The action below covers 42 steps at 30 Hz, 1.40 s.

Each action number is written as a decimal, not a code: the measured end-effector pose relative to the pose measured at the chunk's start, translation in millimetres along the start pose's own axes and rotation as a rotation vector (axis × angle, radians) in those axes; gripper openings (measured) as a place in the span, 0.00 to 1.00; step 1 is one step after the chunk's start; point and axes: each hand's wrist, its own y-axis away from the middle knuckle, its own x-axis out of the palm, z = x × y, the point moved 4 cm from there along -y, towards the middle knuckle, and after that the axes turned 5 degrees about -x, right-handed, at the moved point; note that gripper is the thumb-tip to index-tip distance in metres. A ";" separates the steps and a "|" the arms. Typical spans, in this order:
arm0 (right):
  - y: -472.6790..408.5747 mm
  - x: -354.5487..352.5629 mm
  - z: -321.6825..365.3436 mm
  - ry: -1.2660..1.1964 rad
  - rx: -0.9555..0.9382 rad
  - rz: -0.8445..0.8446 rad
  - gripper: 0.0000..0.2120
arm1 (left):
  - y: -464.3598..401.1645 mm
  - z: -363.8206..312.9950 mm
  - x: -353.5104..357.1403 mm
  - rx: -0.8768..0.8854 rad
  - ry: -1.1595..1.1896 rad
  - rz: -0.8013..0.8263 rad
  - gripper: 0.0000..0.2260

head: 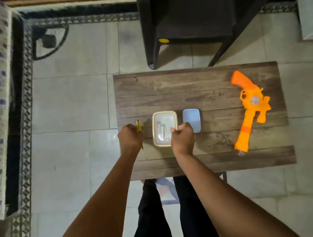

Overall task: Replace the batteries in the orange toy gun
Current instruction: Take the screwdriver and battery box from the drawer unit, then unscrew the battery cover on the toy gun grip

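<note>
- Left hand grips a yellow-handled screwdriver.
- Right hand, fingers curled, grips the cream plastic box's rim.
- Orange plastic toy gun lies on the wooden table's right side.

bare table behind container, lid

Dark chair behind wooden table, patterned rug left
</note>
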 end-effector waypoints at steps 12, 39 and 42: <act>-25.5 60.5 -10.7 0.229 -0.066 -0.010 0.10 | -59.5 22.7 33.2 0.137 -0.043 0.031 0.10; 8.2 31.8 -0.6 0.080 -0.274 -0.138 0.15 | -61.8 28.7 22.2 0.213 -0.005 0.023 0.14; 15.3 27.3 0.0 -0.022 -0.265 -0.165 0.13 | -51.4 23.2 11.9 0.233 0.022 0.016 0.11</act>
